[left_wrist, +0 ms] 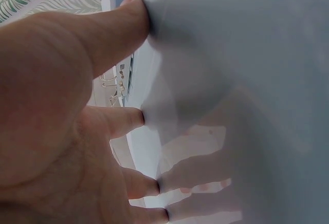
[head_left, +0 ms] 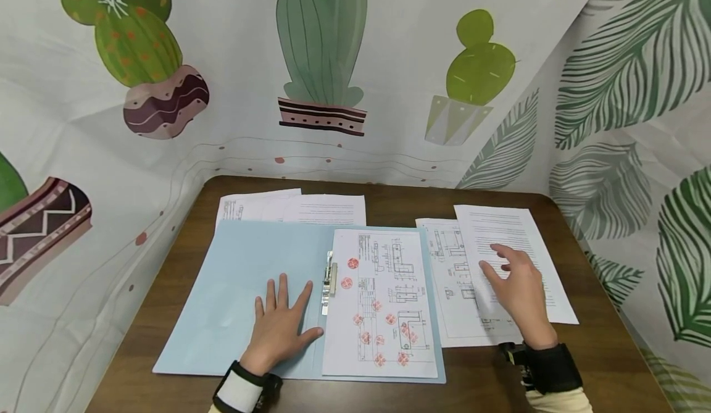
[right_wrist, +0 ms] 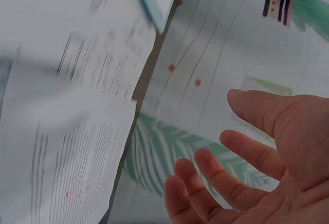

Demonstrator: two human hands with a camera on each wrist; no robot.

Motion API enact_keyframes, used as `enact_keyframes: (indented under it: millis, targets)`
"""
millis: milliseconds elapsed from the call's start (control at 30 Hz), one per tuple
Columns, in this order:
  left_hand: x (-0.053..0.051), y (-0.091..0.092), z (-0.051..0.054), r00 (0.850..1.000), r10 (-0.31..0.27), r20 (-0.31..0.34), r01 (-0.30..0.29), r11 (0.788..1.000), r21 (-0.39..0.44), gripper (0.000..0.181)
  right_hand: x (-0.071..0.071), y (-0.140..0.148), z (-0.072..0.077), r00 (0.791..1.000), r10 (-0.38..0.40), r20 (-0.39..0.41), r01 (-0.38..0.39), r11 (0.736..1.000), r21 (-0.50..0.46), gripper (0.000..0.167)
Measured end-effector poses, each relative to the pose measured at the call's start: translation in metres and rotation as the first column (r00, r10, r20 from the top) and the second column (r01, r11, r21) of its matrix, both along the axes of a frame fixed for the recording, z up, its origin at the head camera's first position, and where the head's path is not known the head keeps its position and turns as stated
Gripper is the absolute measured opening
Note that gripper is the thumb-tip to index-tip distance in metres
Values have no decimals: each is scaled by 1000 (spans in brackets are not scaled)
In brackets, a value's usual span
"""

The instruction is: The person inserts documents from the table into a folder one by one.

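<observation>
Pale-blue folder (head_left: 233, 289) lies open; stamped drawing (head_left: 383, 302) inside right, apparently clipped; text sheet (head_left: 497, 229) overlaps another drawing (head_left: 458, 305).

A white cactus-print cloth (head_left: 400, 67) hangs behind the brown table (head_left: 600, 357).

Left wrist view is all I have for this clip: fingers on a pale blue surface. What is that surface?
Observer: The head view shows it is one panel of an open blue folder.
Reviewer: What lies on the other panel?
Observer: A drawing sheet with red stamp-like marks.
Reviewer: And where is the other hand?
Observer: The right hand is over a text page, to the right of the folder.
</observation>
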State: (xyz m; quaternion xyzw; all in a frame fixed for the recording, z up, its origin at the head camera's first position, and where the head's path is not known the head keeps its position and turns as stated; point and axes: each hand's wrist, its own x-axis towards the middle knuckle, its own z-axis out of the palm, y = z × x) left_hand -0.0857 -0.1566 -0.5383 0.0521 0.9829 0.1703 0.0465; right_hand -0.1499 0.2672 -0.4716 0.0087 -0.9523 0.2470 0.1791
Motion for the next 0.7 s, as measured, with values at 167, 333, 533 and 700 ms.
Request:
enact_keyframes:
  millis: [167,333,533,700]
  targets:
    - [0,1,1,1000,-1,5,1,1000,-3,91,-4,21,0,999,-36,11,35,998,42,46]
    - [0,0,1,1000,1,11,-1,1000,-8,91,-8,42,-3,998,-57,17,56,996,66,45]
    - [0,-1,0,1000,-2,16,2,1000,-10,91,-10,67,-10,994,-86,68,81,994,79,46]
    - [-1,-1,-1,1000,-7,16,7,1000,-8,91,-9,86,-17,988,-124,87,116,989,89,46]
